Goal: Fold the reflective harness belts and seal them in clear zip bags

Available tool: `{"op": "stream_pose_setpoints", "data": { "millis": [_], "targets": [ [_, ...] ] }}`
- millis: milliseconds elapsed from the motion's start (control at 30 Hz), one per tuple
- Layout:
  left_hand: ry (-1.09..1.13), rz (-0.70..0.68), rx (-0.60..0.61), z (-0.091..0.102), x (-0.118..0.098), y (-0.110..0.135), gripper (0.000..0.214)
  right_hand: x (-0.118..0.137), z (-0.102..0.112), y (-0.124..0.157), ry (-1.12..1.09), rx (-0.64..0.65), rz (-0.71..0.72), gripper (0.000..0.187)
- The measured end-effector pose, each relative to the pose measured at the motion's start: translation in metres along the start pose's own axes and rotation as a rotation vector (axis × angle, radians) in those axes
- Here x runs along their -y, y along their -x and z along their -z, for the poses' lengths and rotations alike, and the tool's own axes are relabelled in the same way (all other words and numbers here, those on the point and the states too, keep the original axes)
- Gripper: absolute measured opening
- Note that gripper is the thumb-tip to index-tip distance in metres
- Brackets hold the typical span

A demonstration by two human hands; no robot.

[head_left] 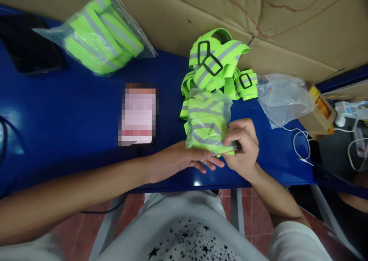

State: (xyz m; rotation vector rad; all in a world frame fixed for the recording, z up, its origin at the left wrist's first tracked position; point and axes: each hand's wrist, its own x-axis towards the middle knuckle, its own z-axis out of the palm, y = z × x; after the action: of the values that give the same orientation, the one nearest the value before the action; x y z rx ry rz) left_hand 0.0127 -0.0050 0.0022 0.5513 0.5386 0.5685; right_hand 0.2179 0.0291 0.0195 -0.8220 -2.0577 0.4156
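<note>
A clear zip bag (208,119) packed with folded neon-green reflective straps is between my hands near the table's front edge. My right hand (243,146) pinches the bag's near right corner, by the red zip line, with its fingers curled. At the near left edge, my left hand (184,157) holds the bag, its thumb along the edge and the other fingers stretched out below. Just beyond the bag lies a loose heap of green reflective straps (212,61) with black buckles. A rolled strap (247,84) with one buckle sits to the heap's right.
Another filled bag of green straps (100,38) lies at the back left, beside a dark flat object (31,42). A phone (138,115), its screen blurred, rests on the blue table (86,111). Rightward are clear plastic bags (284,100), a cardboard box (319,115) and white cables (301,146).
</note>
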Motion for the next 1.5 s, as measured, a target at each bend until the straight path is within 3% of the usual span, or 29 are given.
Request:
{"op": "stream_pose_setpoints", "data": {
  "millis": [100,167,233,300,400,533,733,800,967,1067,1233,1400,1500],
  "targets": [
    [-0.144,0.009,0.020,0.001,-0.006,0.001,0.049,-0.007,0.002,-0.001,-0.020,-0.047,0.007,0.023],
    [-0.384,-0.054,-0.022,0.002,-0.013,0.005,0.056,-0.012,0.005,-0.003,-0.084,-0.054,-0.041,0.025],
    [-0.710,-0.231,-0.189,0.002,-0.020,0.010,0.052,-0.016,0.009,-0.005,-0.146,-0.066,-0.133,0.029],
    [-0.950,-0.500,-0.413,0.002,-0.022,0.015,0.048,-0.016,0.012,-0.007,-0.170,-0.099,-0.195,0.032],
    [-1.026,-0.752,-0.558,0.002,-0.017,0.017,0.056,-0.011,0.008,-0.004,-0.148,-0.128,-0.194,0.035],
    [-1.073,-0.763,-0.558,0.006,-0.008,0.015,0.040,-0.003,0.001,0.002,-0.116,-0.033,-0.131,0.032],
    [-1.154,-0.750,-0.626,0.012,-0.018,0.017,0.022,-0.002,0.007,0.001,-0.198,0.149,-0.119,0.035],
    [-1.168,-0.759,-0.622,0.015,-0.017,0.016,0.025,-0.002,0.008,0.001,-0.190,0.143,-0.145,0.033],
    [-1.282,-0.877,-0.575,0.022,-0.005,0.014,0.056,-0.004,0.007,0.002,-0.150,0.087,-0.146,0.028],
    [-1.365,-0.886,-0.603,0.023,-0.003,0.014,0.047,-0.007,0.007,0.001,-0.114,0.090,-0.115,0.025],
    [-1.644,-0.936,-0.533,0.020,-0.012,0.012,0.016,-0.010,0.003,0.000,-0.064,0.113,-0.115,0.023],
    [-2.105,-1.135,-0.547,0.014,-0.023,0.013,0.020,-0.008,-0.006,0.005,0.164,0.037,0.055,0.020],
    [-2.185,-1.274,-0.512,0.013,-0.029,0.017,0.023,-0.005,-0.006,0.007,0.297,-0.023,0.193,0.022]
  ]
}}
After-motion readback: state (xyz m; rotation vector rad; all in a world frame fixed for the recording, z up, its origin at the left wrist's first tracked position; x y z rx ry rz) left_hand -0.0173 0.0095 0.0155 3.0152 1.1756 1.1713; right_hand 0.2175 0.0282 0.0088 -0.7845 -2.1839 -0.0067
